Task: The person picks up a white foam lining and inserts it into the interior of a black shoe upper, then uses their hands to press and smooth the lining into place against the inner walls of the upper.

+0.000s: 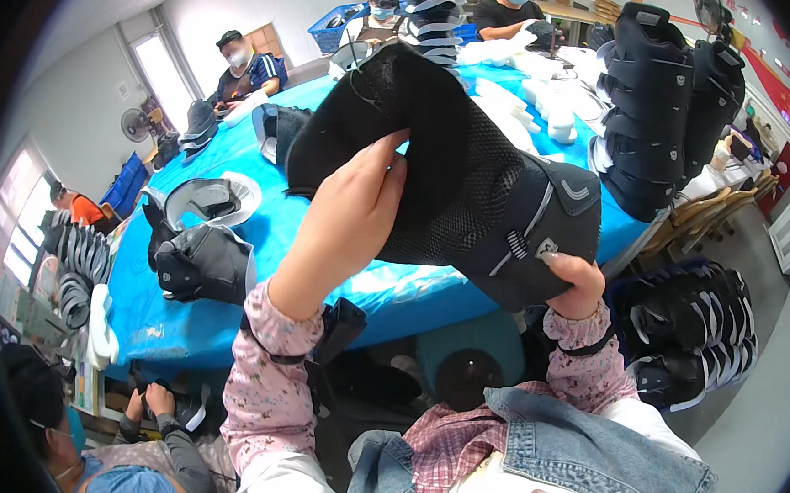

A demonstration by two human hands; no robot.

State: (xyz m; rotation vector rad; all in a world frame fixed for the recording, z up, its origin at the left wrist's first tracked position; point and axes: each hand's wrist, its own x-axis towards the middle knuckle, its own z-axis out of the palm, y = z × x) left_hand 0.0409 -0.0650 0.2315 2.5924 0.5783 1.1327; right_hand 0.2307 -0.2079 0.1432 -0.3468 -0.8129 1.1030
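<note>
Held up in front of me is a black cap (435, 170) with a mesh panel, a strap, a small badge and a broad curved black part. My left hand (345, 215) is closed on the cap near its broad curved part, its fingertips partly hidden in the fabric. Under the dark panel my right hand (575, 285) grips the lower right end, thumb on the outside by the badge, other fingers hidden behind. A similar dark cap (202, 260) with a white insert lies left of my hands on the blue-covered table (353, 300).
Tall stacks of black caps (649, 105) stand at the table's right, more caps (694, 326) below. Another stack (432, 19) rises at the back. White pieces (546, 108) lie on the far side. Several people sit around; a co-worker (132, 485) handles something dark at lower left.
</note>
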